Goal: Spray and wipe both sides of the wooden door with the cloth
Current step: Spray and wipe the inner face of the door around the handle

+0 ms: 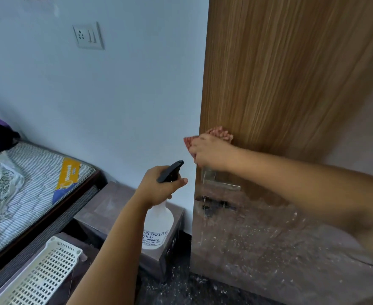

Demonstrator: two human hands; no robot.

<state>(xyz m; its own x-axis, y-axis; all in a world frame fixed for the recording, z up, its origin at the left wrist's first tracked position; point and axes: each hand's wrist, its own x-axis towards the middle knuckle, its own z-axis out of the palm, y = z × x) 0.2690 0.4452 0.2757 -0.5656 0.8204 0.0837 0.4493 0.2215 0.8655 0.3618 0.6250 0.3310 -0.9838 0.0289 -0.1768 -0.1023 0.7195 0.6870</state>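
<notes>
Wood-grain door (291, 73), nubby cloth (219, 132) – translucent plastic bottle (158, 219)

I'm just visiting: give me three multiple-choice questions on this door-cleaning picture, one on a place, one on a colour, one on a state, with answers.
1. Where is the cloth?
A. On the bed
B. Pressed to the wooden door
C. In the basket

2. What colour is the spray bottle trigger head?
A. Black
B. Red
C. Yellow

3. What is the left hand doing?
A. Hanging free
B. Flat on the wall
C. Gripping the bottle

Answers: 1 B, the right hand holds it against the door near its edge. 2 A, the head is black above a white body. 3 C, fingers curl round the neck.
</notes>
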